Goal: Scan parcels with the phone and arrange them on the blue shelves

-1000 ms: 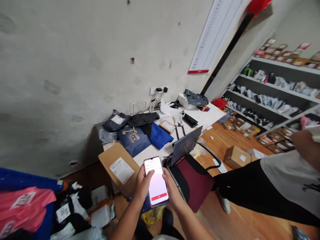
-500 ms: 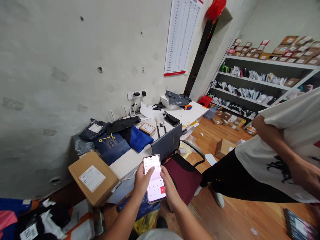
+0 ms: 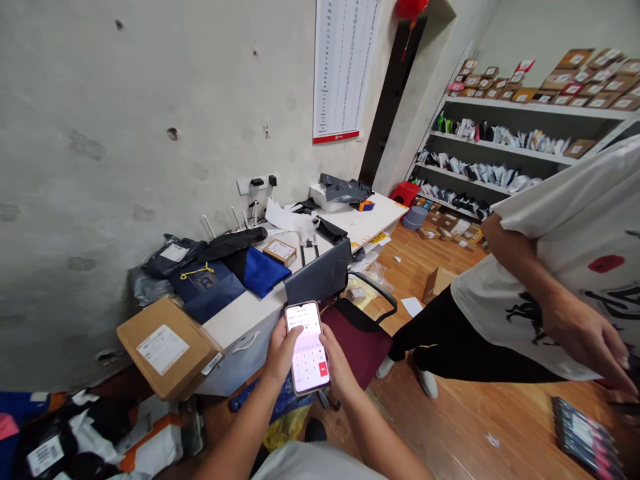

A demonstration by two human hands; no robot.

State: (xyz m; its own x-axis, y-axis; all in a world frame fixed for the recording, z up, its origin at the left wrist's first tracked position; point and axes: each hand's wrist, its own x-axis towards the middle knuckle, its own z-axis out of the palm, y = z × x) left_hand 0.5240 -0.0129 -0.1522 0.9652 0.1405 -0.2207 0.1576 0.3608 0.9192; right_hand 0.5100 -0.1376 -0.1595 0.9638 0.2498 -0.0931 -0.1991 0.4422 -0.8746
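A smartphone point(image 3: 307, 363) with a lit screen is held upright between my two hands, a number pad and a red key showing on its lower half. My left hand point(image 3: 280, 353) grips its left edge, the thumb lying over the upper part of the screen. Along the right edge my right hand point(image 3: 336, 357) is closed on the phone, its thumb at the side. The fingers behind the phone are hidden. Just beyond it are a dark chair back point(image 3: 320, 273) and a maroon seat point(image 3: 363, 343).
A white desk point(image 3: 230, 327) along the wall bears a large carton point(image 3: 167, 347), a blue bag point(image 3: 205, 287) and a small box point(image 3: 280, 252). Parcels point(image 3: 100, 433) are heaped at lower left. Another person point(image 3: 500, 320) stands at right, before shelves point(image 3: 525, 110) of packages.
The view has swung slightly right, so desk and wall sit further left. My left thumb has shifted a little over the screen. The other person's hand shows more fully, finger extended.
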